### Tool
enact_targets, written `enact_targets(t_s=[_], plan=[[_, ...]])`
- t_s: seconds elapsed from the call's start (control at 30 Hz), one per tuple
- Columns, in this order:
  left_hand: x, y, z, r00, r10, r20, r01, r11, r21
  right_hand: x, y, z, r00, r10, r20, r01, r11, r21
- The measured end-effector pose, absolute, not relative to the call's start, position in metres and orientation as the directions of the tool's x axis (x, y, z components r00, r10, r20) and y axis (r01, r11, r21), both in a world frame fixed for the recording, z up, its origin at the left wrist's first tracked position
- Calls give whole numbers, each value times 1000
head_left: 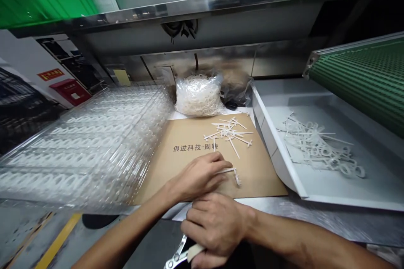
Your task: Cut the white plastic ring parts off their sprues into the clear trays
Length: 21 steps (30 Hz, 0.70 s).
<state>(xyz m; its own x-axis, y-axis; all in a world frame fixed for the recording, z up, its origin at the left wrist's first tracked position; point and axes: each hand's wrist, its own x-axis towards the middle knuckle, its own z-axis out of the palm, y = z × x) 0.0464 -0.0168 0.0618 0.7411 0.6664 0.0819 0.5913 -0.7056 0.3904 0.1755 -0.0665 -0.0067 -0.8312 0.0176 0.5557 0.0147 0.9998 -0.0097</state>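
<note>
Recording left hand [198, 176] closed, its fingers pinching a white plastic runner [227, 170], whose long axis lies rightward across a cardboard sheet [261, 172], crossbar end projecting past the fingertips. Right hand [214, 229], nearer the body and farther from the runner, is clenched around metal snips [176, 255] below the front edge of the desk [315, 218]. Loose runners [229, 134] lie further ahead on the sheet.

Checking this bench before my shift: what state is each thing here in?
left hand, pinching a white plastic piece
right hand, gripping metal cutters
clear plastic trays, stacked
plastic bag, full of white pieces
metal tray, holding a heap of white pieces
loose white pieces, scattered on cardboard
</note>
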Motion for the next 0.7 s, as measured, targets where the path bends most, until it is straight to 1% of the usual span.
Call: enact_targets(t_s=[0.07, 0.13, 0.2, 0.27, 0.33, 0.4, 0.43, 0.5, 0.57, 0.6, 0.63, 0.7], plan=[[66, -11, 60, 797, 602, 57, 558, -768, 313, 175, -67, -7, -813, 12, 583, 8, 1000, -9], [81, -10, 58, 828, 559, 33, 541, -815, 209, 176, -67, -8, -789, 3, 614, 3, 1000, -1], [90, -8, 55, 852, 523, 8, 518, -845, 131, 176, -68, -10, -768, -3, 641, 1, 1000, 5], [94, -7, 52, 859, 513, 1, 510, -855, 90, 175, -69, -12, -763, 1, 647, 6, 1000, 5], [91, -6, 51, 848, 530, 17, 528, -846, 77, 175, -70, -14, -768, 19, 640, 24, 1000, 0], [80, -6, 54, 818, 573, 50, 567, -818, 98, 176, -69, -15, -780, 38, 624, 44, 999, -6], [71, -7, 57, 800, 596, 72, 585, -801, 131, 176, -69, -15, -788, 50, 614, 55, 998, -12], [49, -6, 63, 748, 650, 136, 609, -753, 250, 177, -68, -14, -803, 67, 592, 69, 997, -18], [22, -4, 64, 665, 713, 222, 610, -690, 390, 178, -67, -12, -814, 79, 576, 81, 996, -21], [8, -3, 61, 614, 744, 262, 610, -659, 440, 179, -67, -10, -816, 84, 573, 86, 996, -23], [-5, -2, 57, 562, 772, 296, 617, -630, 472, 179, -66, -9, -815, 88, 572, 90, 996, -25], [-26, 0, 44, 474, 808, 351, 646, -590, 485, 179, -65, -5, -811, 99, 576, 96, 995, -35]])
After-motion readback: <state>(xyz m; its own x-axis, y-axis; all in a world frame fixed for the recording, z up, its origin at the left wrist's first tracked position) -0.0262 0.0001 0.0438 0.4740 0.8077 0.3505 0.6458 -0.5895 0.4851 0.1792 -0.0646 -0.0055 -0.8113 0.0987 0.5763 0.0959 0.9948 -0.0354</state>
